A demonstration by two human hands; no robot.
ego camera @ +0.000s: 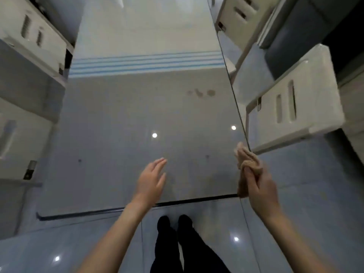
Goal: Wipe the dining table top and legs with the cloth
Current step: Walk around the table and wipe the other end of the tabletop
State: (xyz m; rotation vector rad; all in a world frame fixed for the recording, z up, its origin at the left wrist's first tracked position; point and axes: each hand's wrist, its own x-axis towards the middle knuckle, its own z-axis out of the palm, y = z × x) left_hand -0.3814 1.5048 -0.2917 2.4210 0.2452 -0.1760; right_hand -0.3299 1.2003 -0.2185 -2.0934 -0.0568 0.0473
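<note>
Here, view: head.
table top (118, 134): glossy grey; brownish smudges (201, 93) near the right edge.
cloth (246, 162): tan, bunched, at the near right corner.
right hand (260, 186): fingers curled round the cloth.
left hand (151, 182): fingers straight, close together, over the near edge; contact unclear.
chairs (295, 103): white, along both long edges.

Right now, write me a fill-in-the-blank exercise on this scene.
1. The right hand grips a tan ____.
2. The left hand holds ____.
3. The smudges on the table lie nearer its ____ edge, left or right.
4. The chairs beside the table are ____ in colour.

Missing words: cloth; nothing; right; white.
</note>
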